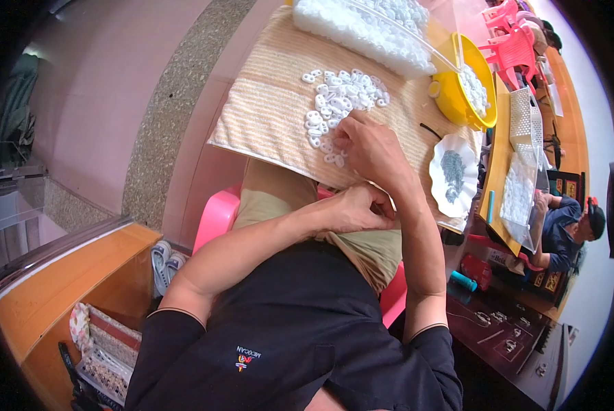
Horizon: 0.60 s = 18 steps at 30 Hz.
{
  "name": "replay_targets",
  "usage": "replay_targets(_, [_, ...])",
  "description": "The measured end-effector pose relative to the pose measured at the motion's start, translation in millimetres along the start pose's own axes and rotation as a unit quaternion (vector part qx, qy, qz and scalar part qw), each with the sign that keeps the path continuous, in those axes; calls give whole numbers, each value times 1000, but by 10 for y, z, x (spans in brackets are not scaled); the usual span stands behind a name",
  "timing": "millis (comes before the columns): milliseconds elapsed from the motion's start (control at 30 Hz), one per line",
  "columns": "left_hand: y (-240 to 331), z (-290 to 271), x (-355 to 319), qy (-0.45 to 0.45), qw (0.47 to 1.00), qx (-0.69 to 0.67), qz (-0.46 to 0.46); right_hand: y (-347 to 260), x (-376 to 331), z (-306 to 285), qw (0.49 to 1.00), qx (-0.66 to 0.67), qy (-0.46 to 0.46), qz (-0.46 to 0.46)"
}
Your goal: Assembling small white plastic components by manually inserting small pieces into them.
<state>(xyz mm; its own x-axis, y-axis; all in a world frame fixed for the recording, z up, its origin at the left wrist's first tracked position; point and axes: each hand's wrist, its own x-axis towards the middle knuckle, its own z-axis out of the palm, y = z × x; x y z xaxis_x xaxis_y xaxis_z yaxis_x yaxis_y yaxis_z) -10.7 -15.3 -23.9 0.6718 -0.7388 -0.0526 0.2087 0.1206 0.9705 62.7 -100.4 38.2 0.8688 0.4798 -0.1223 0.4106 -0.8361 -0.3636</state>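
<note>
Small white oval plastic pieces with two holes (348, 89) lie in a loose pile on a beige striped towel (259, 103). My right hand (372, 144) reaches to the near edge of this pile, its fingers bent and drawn together at the pieces; what sits between the fingertips is hidden. Close to my lap, below the right wrist, my left hand (358, 209) is closed with thumb and fingers pressed together. Whatever it holds is too small or covered to make out. To the right of my hands stands a white scalloped dish (463, 195) of tiny dark grey-green bits.
A clear bin (369, 34) full of white pieces stands at the far edge. Beside it is a yellow bucket (451, 96) with more pieces. A short black strip (430, 130) lies near the dish. At right, another person (567, 226) works at a tray of white pieces.
</note>
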Motion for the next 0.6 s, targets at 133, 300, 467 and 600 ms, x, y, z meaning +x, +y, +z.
replay_targets(133, [46,-29,-23,-10,1000,-1,-19,17,-25,11,1000,6,-2,5])
replay_targets(300, [184,-54,-45,-29,998,20,-47,130,-87,39,990,90,99,33])
replay_targets(467, [114,-40,-23,33,995,-87,-19,272,-235,-21,965,196,173,4])
replay_targets(600, [130,-73,3,114,961,-249,-25,357,-424,-71,937,300,158,85])
